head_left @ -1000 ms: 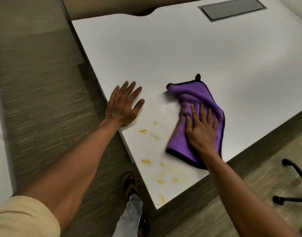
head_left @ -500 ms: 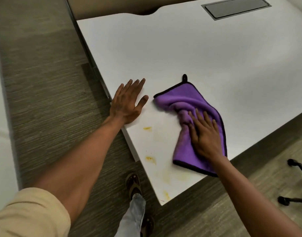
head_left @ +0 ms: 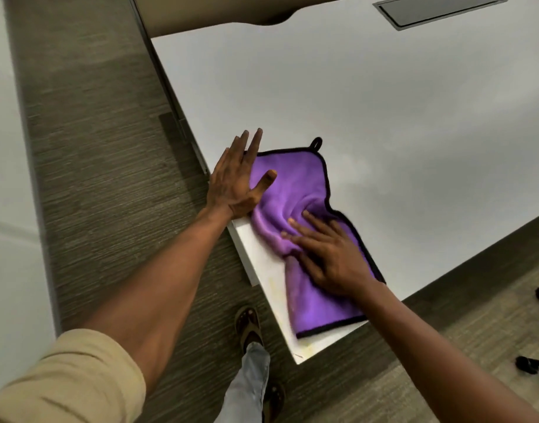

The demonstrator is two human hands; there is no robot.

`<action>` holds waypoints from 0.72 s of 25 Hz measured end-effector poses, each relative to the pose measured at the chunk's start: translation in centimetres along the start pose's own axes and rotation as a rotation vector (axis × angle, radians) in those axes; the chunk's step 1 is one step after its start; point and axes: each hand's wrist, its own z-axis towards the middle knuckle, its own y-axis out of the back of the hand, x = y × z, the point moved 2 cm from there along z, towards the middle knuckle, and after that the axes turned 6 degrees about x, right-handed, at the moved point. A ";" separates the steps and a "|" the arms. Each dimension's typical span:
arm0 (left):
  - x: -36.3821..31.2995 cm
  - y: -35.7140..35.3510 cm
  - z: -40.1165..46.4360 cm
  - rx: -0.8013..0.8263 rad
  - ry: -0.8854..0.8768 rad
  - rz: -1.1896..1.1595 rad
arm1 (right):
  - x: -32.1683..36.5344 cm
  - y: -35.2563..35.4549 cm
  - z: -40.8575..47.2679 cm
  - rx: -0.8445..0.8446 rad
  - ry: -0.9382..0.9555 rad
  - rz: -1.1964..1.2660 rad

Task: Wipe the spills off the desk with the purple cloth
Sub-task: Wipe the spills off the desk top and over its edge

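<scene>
The purple cloth (head_left: 295, 196) lies bunched at the white worktop's (head_left: 384, 102) near corner. The right hand (head_left: 329, 254) presses it with flat fingers; the left hand (head_left: 234, 178), fingers straight, rests at its edge.

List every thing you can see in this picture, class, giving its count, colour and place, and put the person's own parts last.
desk: one, white, fills the upper right; its near corner points at the person.
purple cloth: one, purple with black trim and a hanging loop, spread over the desk's near corner.
spills: faint yellow smears, on the corner's tip and beside the cloth's left edge.
cable hatch: one, grey, set into the desk top, far right.
floor: grey-brown carpet, left and bottom.
chair base: black legs, right edge.
left hand: flat on the desk edge, thumb over the cloth.
right hand: presses flat on the cloth.
foot: sandalled, on the floor below the corner.
</scene>
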 end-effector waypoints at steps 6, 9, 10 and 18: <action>-0.1 0.0 0.0 -0.006 -0.003 0.001 | 2.7 -0.7 4.0 -0.056 -0.241 0.074; -0.1 0.0 0.0 0.004 -0.003 0.014 | 1.9 -0.8 -0.9 0.029 0.041 0.017; -0.1 -0.1 0.1 0.012 -0.009 0.019 | 0.6 -0.4 -2.4 0.025 0.058 0.010; -0.2 -0.6 0.5 0.086 0.048 0.179 | 1.7 0.3 -2.3 -0.053 -0.321 0.040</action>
